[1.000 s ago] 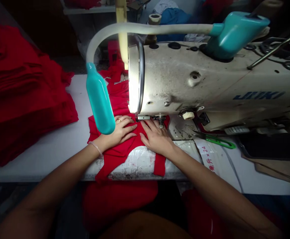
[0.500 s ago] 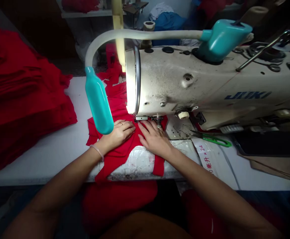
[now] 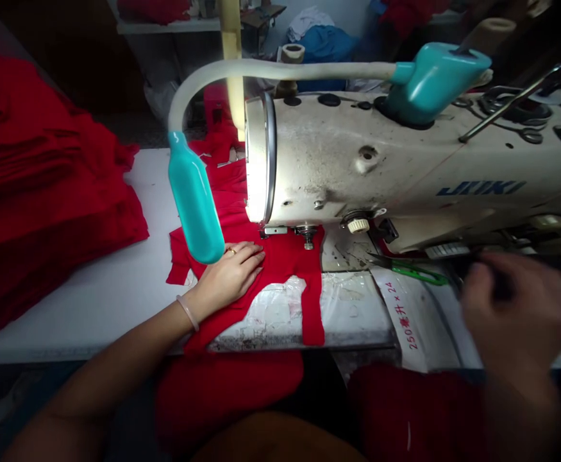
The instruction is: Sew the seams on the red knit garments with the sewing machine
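My left hand (image 3: 232,274) lies flat on a piece of red fabric (image 3: 280,260), its fingers stretched toward the needle area of the sewing machine (image 3: 318,167). The fabric spreads under the machine head, and one narrow strip of it hangs toward the table's front edge. Well to the right, my right hand (image 3: 518,314) is off the fabric and smeared by motion. It is over or near a dark flat object beside the machine; whether its fingers hold anything is not visible. Green-handled thread snips (image 3: 419,273) lie just left of that hand.
A tall stack of red fabric (image 3: 44,192) fills the table's left side. A turquoise lamp-like piece (image 3: 196,205) on a bent tube hangs above my left wrist. White plastic with red printing (image 3: 408,321) lies along the right front. Red cloth covers my lap.
My right hand has left the fabric by the needle and swung right, past the thread snips. My left hand stays on the fabric, its fingers lying flatter. The view has shifted slightly.
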{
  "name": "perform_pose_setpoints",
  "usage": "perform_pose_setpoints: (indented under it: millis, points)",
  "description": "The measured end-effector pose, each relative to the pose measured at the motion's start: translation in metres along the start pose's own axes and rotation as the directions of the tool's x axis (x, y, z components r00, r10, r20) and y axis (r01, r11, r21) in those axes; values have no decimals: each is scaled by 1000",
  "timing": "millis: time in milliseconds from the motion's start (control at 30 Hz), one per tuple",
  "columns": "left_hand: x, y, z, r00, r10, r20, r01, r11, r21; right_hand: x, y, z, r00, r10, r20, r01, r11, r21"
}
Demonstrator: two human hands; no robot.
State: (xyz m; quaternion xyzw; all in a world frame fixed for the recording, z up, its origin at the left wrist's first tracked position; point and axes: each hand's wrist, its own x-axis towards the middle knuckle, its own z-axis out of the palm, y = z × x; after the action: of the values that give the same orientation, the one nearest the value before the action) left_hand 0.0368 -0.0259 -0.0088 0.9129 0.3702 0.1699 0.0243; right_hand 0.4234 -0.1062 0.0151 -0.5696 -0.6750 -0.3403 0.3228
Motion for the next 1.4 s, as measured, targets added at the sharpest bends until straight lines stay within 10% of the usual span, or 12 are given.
perform_pose_setpoints:
  millis: [133, 467, 567, 700, 900, 1133, 1400]
  points:
    - [5, -6, 3, 999, -36, 23, 36, 999, 18, -8, 60, 4, 906, 212, 366, -141, 967, -210]
    - [7, -51, -24, 950, -283, -134, 243, 935, -257, -15, 49, 13, 894, 160, 419, -16, 945, -327]
    - [-17, -69, -41, 919, -384, -91, 382, 923, -42, -16, 25, 5, 926, 5, 378, 108, 955, -277]
    - [-41, -61, -59, 813, -558, -165, 576, 811, 98, -17, -12, 5, 792, -221, 569, 304, 951, -54]
    - [-13, -52, -39, 906, -389, -166, 364, 917, -163, 1, -24, 20, 678, -81, 730, 291, 942, -166]
    - [-19, -43, -23, 957, -290, 11, 288, 945, -157, 3, -62, -5, 894, -206, 397, 245, 968, -50]
    - [-43, -16, -32, 969, -247, -15, 247, 969, -21, 26, -170, 19, 791, -273, 548, 43, 917, 396]
